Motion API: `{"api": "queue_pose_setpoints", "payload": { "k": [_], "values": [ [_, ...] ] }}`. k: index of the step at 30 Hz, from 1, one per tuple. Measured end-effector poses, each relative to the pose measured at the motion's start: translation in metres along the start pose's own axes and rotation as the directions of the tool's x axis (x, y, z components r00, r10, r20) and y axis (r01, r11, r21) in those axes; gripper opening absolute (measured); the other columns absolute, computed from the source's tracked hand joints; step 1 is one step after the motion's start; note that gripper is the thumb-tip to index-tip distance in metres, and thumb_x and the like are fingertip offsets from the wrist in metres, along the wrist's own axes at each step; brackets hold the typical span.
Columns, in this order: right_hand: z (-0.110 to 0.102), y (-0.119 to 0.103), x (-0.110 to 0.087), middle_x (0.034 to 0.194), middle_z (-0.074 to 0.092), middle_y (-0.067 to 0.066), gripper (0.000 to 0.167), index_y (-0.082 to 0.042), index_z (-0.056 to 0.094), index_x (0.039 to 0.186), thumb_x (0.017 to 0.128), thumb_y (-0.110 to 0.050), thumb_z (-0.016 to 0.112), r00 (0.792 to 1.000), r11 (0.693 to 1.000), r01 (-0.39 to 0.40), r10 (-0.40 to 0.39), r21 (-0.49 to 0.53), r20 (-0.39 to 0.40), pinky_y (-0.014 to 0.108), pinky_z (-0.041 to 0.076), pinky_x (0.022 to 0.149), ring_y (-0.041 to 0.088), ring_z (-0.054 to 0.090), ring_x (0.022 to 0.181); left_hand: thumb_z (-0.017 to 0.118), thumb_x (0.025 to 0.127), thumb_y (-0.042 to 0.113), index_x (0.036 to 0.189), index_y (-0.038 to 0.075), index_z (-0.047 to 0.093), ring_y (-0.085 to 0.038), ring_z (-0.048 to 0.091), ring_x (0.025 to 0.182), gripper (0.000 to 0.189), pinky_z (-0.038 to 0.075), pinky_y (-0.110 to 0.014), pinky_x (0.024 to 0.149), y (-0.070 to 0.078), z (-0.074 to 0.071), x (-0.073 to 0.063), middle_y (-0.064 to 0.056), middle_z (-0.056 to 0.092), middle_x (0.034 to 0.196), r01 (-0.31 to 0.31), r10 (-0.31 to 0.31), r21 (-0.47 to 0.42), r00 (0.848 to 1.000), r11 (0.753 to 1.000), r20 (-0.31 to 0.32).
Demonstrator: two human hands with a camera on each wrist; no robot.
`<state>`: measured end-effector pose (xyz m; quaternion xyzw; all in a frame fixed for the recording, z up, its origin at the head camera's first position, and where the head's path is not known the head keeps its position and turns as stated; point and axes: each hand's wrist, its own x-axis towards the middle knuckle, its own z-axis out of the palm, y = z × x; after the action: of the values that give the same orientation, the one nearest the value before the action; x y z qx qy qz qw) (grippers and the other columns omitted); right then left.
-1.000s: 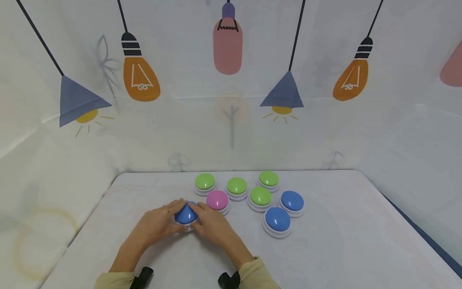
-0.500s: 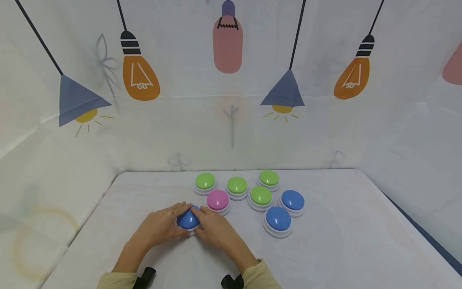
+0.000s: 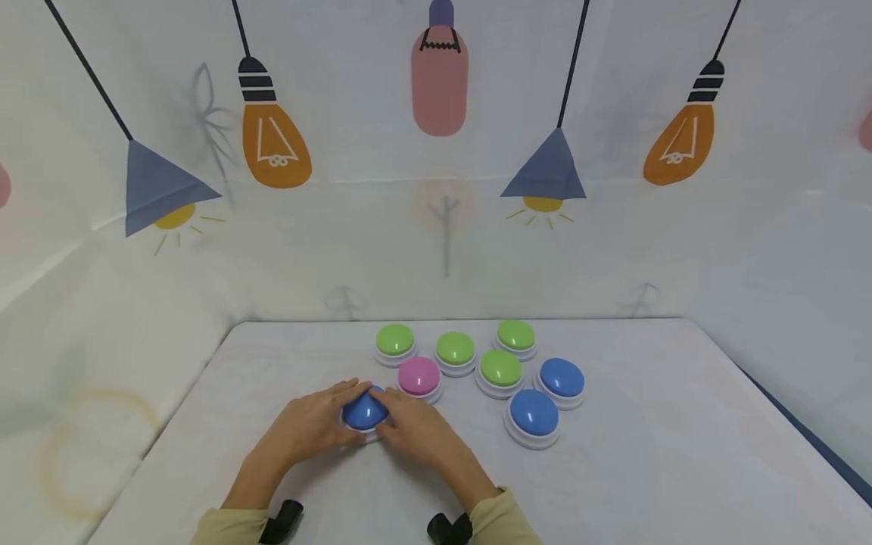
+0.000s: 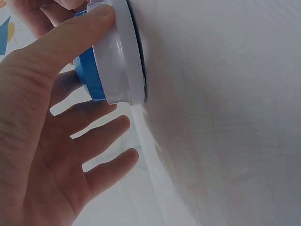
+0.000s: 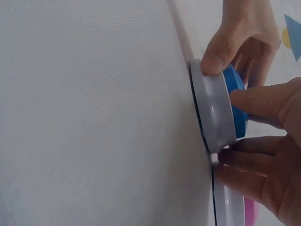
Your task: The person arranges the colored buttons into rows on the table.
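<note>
A blue dome push button (image 3: 363, 411) with a white round base sits on the white table, between both hands. My left hand (image 3: 309, 428) grips it from the left; in the left wrist view its thumb (image 4: 89, 30) lies on the white base and the outer fingers spread beyond. From the right, my right hand (image 3: 422, 431) holds the same button; in the right wrist view the thumb (image 5: 258, 101) touches the blue dome and the other fingers are at the far side of the base. A pink push button (image 3: 418, 376) stands just behind the right hand's fingers.
Several green push buttons, such as the nearest one (image 3: 500, 369), stand further back. Two more blue push buttons, a front one (image 3: 534, 414) and a rear one (image 3: 562, 378), are to the right. White cloth walls with printed lamps (image 3: 545, 166) rise behind the table (image 3: 681, 439).
The held blue button has shifted slightly toward me and to the right, with both hands around it. The view has turned a little left; the other buttons keep their places.
</note>
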<state>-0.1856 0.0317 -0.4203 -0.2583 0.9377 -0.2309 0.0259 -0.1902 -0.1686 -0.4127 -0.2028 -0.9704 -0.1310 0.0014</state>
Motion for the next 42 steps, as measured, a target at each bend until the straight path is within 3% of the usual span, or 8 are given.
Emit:
{"api": "queue_pose_setpoints", "payload": {
  "k": [12, 21, 25, 36, 42],
  "values": [
    [-0.012, 0.000, -0.001, 0.149, 0.049, 0.014, 0.059, -0.015, 0.046, 0.149, 0.094, -0.022, 0.067, 0.999, 0.999, 0.035, -0.035, 0.035, -0.005, 0.040, 0.043, 0.109, 0.027, 0.049, 0.135, 0.084, 0.073, 0.048, 0.144, 0.019, 0.053, -0.036, 0.059, 0.123, 0.083, 0.051, -0.058, 0.092, 0.002, -0.001, 0.002, -0.009, 0.053, 0.146, 0.015, -0.015, -0.003, 1.000, 1.000, 0.022],
    [-0.014, 0.002, -0.001, 0.143, 0.056, 0.008, 0.058, -0.014, 0.047, 0.148, 0.094, -0.020, 0.068, 0.995, 0.994, 0.096, -0.094, 0.055, -0.039, 0.037, 0.044, 0.108, 0.023, 0.054, 0.130, 0.081, 0.074, 0.053, 0.144, 0.019, 0.053, -0.036, 0.058, 0.124, 0.083, 0.052, -0.059, 0.090, 0.002, -0.001, 0.001, -0.011, 0.052, 0.147, 0.005, -0.005, -0.022, 1.000, 1.000, 0.000],
    [-0.017, 0.004, -0.002, 0.143, 0.055, 0.006, 0.058, -0.014, 0.047, 0.147, 0.094, -0.021, 0.068, 0.995, 0.994, 0.086, -0.083, 0.065, -0.049, 0.038, 0.044, 0.108, 0.022, 0.053, 0.131, 0.078, 0.076, 0.056, 0.145, 0.018, 0.052, -0.037, 0.056, 0.126, 0.084, 0.050, -0.062, 0.090, 0.001, 0.000, 0.000, -0.012, 0.049, 0.149, 0.010, -0.010, -0.030, 1.000, 1.000, -0.008],
    [-0.032, 0.011, -0.004, 0.148, 0.051, 0.006, 0.062, -0.015, 0.044, 0.149, 0.093, -0.022, 0.069, 0.994, 0.994, 0.053, -0.043, 0.100, -0.101, 0.042, 0.043, 0.109, 0.023, 0.050, 0.134, 0.079, 0.075, 0.053, 0.143, 0.020, 0.054, -0.036, 0.049, 0.134, 0.080, 0.054, -0.057, 0.085, 0.001, 0.005, 0.002, -0.010, 0.047, 0.151, -0.073, 0.072, 0.001, 0.983, 0.997, -0.167],
    [-0.035, 0.019, -0.004, 0.147, 0.051, 0.009, 0.061, -0.013, 0.046, 0.147, 0.092, -0.020, 0.070, 0.986, 0.991, 0.077, -0.060, 0.112, -0.154, 0.043, 0.040, 0.111, 0.025, 0.049, 0.135, 0.081, 0.074, 0.052, 0.144, 0.018, 0.053, -0.037, 0.047, 0.135, 0.083, 0.049, -0.059, 0.096, 0.003, 0.004, 0.005, -0.009, 0.045, 0.152, -0.072, 0.071, 0.002, 0.970, 0.997, -0.232]
  ]
}}
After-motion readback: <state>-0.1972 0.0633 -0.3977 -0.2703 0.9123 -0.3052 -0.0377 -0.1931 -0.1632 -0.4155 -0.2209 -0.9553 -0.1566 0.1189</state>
